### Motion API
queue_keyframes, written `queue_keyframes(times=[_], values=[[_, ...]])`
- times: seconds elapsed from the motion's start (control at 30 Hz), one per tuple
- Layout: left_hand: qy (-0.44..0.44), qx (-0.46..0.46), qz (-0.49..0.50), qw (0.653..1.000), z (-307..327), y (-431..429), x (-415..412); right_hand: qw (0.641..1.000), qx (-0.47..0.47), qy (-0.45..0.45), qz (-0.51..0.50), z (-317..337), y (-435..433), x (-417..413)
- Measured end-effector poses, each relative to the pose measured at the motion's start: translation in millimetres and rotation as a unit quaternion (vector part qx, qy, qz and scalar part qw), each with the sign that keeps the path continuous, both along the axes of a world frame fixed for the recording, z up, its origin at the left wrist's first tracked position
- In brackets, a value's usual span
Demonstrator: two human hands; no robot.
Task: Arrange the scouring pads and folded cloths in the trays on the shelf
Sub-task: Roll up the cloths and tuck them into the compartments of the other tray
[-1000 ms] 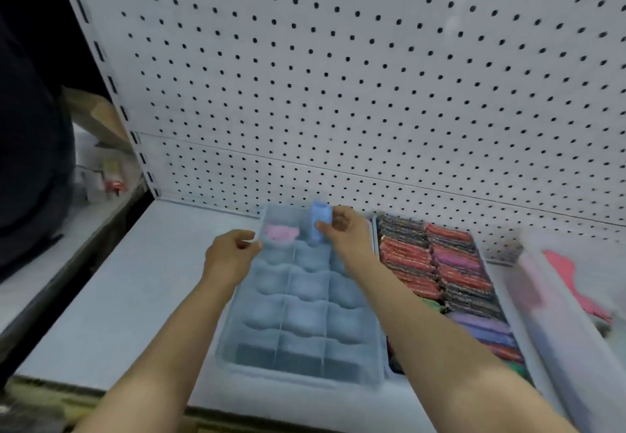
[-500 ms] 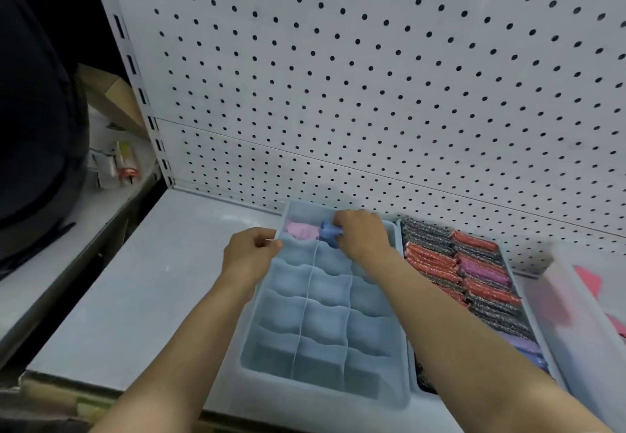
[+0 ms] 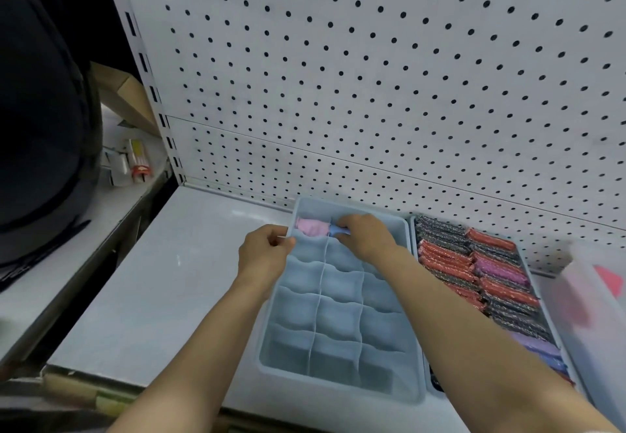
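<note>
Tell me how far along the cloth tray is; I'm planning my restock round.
Done: one pink cloth sits in the back-left cell of the divided tray, and the neighbouring scouring pad tray looks full. In hand: the right hand presses a blue cloth into the next cell while the left hand steadies the rim. Left: every other visible cell is empty.

Pale grey shelf [image 3: 176,283] – divided blue tray [image 3: 342,385], tray of scouring pads [image 3: 487,276] beside it, clear bin [image 3: 596,317] far right

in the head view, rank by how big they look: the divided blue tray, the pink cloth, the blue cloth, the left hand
1. divided blue tray
2. left hand
3. pink cloth
4. blue cloth, though the right hand covers most of it, so its true size is unsure.
</note>
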State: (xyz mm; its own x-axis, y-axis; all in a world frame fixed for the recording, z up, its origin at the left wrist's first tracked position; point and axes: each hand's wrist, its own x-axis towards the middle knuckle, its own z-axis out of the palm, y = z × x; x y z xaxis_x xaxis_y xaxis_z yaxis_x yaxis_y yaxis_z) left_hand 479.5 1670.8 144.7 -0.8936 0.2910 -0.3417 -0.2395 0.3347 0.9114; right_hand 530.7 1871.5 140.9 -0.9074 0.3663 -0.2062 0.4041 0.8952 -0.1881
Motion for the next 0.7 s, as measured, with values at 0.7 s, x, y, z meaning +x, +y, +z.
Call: queue_keyframes(times=[0.7], values=[[0.319,-0.136,-0.028,0.937,64,167,126,0.949,-0.13,0.288,-0.005,149,119,211]])
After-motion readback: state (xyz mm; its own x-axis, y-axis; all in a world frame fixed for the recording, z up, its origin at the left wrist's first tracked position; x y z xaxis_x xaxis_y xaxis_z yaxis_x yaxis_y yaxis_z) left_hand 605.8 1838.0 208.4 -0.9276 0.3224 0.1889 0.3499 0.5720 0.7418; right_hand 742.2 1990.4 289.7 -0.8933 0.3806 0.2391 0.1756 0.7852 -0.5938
